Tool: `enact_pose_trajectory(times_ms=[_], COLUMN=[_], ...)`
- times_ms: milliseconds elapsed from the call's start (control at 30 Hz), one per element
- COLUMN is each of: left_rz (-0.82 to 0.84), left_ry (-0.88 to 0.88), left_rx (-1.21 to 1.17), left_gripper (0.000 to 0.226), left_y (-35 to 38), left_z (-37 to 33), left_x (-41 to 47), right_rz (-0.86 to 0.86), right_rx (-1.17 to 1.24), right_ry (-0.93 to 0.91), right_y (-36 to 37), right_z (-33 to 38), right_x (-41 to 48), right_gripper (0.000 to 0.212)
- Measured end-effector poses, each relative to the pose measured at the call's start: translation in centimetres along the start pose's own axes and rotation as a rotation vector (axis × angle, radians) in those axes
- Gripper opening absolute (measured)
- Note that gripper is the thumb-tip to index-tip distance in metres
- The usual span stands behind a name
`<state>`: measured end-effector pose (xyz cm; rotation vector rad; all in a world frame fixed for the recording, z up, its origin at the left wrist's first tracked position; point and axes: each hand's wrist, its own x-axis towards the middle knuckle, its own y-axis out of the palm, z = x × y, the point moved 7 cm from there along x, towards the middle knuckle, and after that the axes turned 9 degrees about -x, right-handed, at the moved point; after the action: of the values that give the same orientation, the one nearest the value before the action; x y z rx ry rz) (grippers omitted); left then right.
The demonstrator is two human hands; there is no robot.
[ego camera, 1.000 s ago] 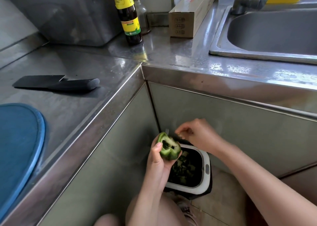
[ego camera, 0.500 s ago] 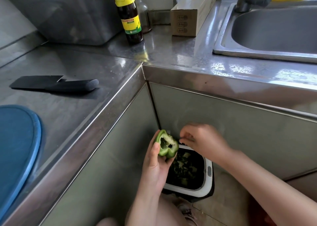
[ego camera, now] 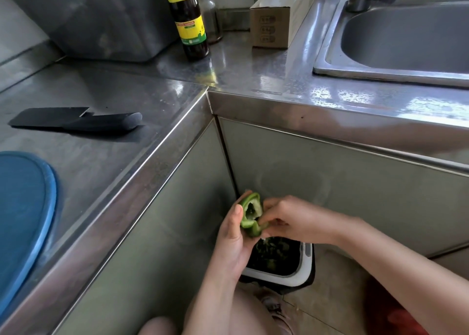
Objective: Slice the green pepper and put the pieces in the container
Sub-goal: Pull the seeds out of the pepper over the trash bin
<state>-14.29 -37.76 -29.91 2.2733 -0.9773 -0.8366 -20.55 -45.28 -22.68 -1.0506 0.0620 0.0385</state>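
Note:
A cut green pepper half (ego camera: pixel 250 214), hollow side up, sits in my left hand (ego camera: pixel 234 240), held low in front of the cabinet corner. My right hand (ego camera: pixel 291 220) has its fingertips pinched on the pepper's inner edge. Directly below both hands stands a white-rimmed bin (ego camera: pixel 303 271) on the floor, with dark green scraps inside. A black knife (ego camera: pixel 76 122) lies flat on the steel counter (ego camera: pixel 157 111) at the left, and a blue cutting board (ego camera: pixel 22 207) lies near the counter's left edge.
A dark sauce bottle (ego camera: pixel 189 22), a clear bottle (ego camera: pixel 209 12) and a cardboard box (ego camera: pixel 276 17) stand at the back of the counter. The steel sink (ego camera: pixel 406 37) with its tap is at the upper right. My knees show at the bottom.
My right hand has moved left from above the bin onto the pepper and now pinches its inner edge. My left hand has kept hold of the pepper, raised slightly.

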Motion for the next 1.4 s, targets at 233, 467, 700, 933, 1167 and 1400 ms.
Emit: enact_pose_trajectory(times_ms=[233,467,700,933,1167,1400], left_rz=[-0.014,-0.109,-0.154,-0.197,-0.061,0.054], left_ry=[-0.047,-0.103,-0.137,-0.096,-0.061,-0.04], left_rx=[-0.066,-0.221,-0.35,-0.549,-0.407,-0.393], left_gripper=[0.109,0.075,0.071,0.072,0.077,0.074], left_y=[0.2,0.1,0.5,-0.8,0.6,0.6], left_z=[0.4,0.9,1.3,-0.1,0.2,0.2], left_x=[-0.1,-0.7,-1.2,-0.3,-0.6,-0.3], right_rz=[-0.185,-0.45,-0.563,-0.658,-0.586,-0.577], right_rx=[0.321,0.547,0.752,1.003,0.498,0.169], right_ry=[0.123,0.212,0.271,0.544,0.487,0.277], right_y=[-0.7,-0.8,-0.1,1.8,1.5,0.4], right_z=[-1.4,-1.1,-1.3,-5.4,-5.9,-4.2], right_x=[-0.5,-2.0,-2.7,-4.1,-2.2,-1.3], right_gripper=[0.014,0.012,0.008,0.009,0.023,0.036])
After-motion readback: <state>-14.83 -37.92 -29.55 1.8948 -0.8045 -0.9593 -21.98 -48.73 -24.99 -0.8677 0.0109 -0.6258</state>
